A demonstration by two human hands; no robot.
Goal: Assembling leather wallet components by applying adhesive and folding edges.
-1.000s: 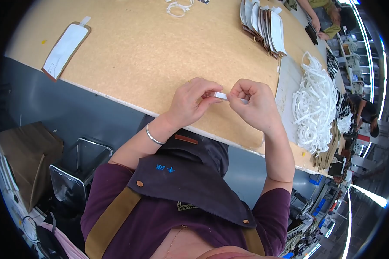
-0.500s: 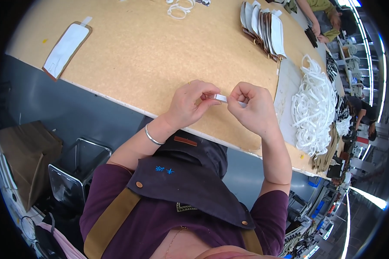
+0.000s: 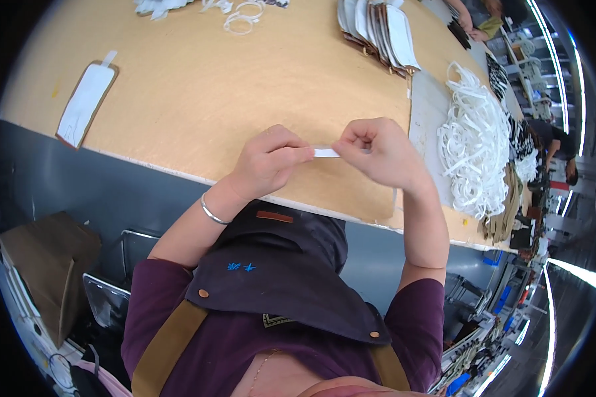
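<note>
Two hands pinch one short white strip (image 3: 326, 152) between them, just above near edge of tan worktable (image 3: 245, 92). Left hand (image 3: 271, 162) fingers curled narrow on one end; right hand (image 3: 377, 152) thumb and forefinger closed on other. Strip looks light, thin, limp, likely elastic tape; best held at ends. Beyond right hand: tangled heap of white strips (image 3: 477, 145), soft, flat. Stacked flat pieces (image 3: 377, 26) far side; white flat piece (image 3: 86, 102) at left.
</note>
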